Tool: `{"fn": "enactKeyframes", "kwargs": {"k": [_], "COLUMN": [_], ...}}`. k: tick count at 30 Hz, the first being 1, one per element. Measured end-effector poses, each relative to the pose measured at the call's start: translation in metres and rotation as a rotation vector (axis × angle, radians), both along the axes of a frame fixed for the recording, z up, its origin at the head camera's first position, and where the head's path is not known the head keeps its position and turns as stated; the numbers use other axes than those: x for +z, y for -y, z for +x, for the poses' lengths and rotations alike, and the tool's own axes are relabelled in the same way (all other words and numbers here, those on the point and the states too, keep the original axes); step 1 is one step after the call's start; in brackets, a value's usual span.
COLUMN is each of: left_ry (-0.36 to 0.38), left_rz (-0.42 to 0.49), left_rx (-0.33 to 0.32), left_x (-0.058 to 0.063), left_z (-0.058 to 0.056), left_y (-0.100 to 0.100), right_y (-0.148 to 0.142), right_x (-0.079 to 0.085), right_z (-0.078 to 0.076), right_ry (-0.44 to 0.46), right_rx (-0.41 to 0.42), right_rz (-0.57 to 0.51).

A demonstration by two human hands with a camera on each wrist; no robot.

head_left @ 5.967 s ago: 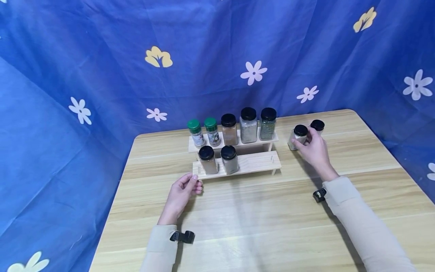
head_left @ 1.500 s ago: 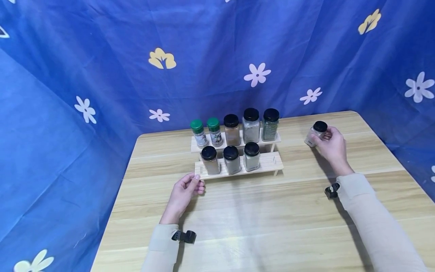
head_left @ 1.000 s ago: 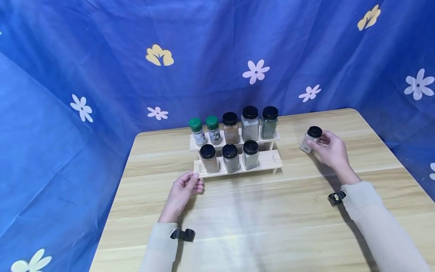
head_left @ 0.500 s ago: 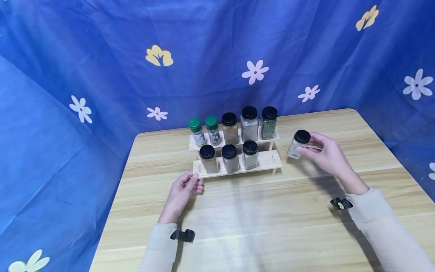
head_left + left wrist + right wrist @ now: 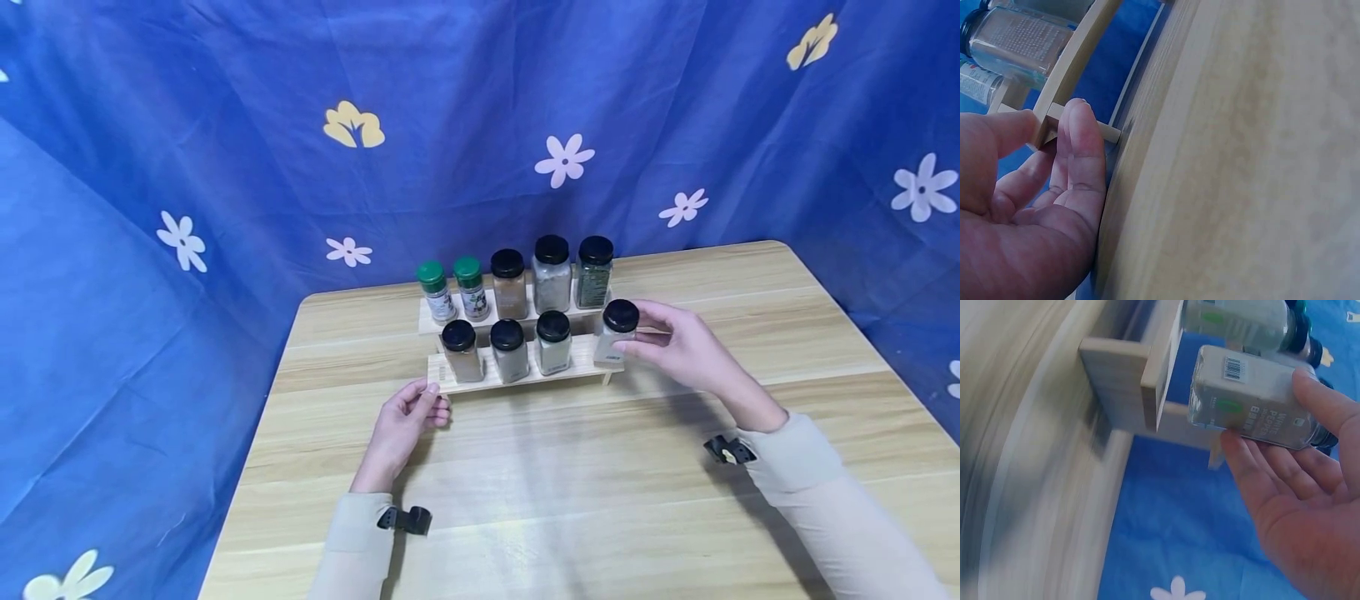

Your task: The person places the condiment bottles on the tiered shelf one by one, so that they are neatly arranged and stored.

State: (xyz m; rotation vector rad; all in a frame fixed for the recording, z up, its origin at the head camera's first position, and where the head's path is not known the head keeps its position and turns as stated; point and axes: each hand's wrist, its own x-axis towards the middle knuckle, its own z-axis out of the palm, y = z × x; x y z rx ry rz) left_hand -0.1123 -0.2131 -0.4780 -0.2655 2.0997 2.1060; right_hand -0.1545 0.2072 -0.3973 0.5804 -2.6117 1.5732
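In the head view, my right hand (image 5: 678, 346) grips a clear spice jar (image 5: 612, 345) with a black lid at the right end of the rack's lower wooden shelf (image 5: 582, 358). The right wrist view shows the jar's label (image 5: 1266, 419) reading white pepper and its base close over the shelf end (image 5: 1149, 400), thumb on one side and fingers on the other. My left hand (image 5: 401, 421) pinches the left front corner of that shelf, thumb on top and fingers below. Three black-lidded jars (image 5: 510, 354) stand in a row on it.
Behind, the upper shelf (image 5: 427, 321) bears two green-capped shakers (image 5: 472, 292) and three taller black-lidded jars (image 5: 553, 279). The rack stands on a wood-grain table (image 5: 480, 483). A blue flowered curtain (image 5: 450, 125) hangs close behind the table's back edge.
Six seconds ago my right hand held another jar, now third on the lower shelf. Since then it has lifted the last jar from the table's right and carried it left to the shelf.
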Motion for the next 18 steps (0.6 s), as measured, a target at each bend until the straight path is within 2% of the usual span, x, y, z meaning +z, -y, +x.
{"fn": "enactKeyframes", "kwargs": {"k": [8,18], "left_ry": [0.005,0.005], "left_rz": [0.001,-0.020], "left_rx": [-0.008,-0.001], "left_x": [-0.002,-0.001], "left_z": [-0.001,0.000], "left_y": [0.000,-0.002], "right_y": [0.015,0.020], "right_x": [-0.006,-0.016], "right_z": [-0.003,-0.004], "right_ry": [0.023,0.031], "right_rx": [0.079,0.086], "right_rz": [-0.030,-0.007]}}
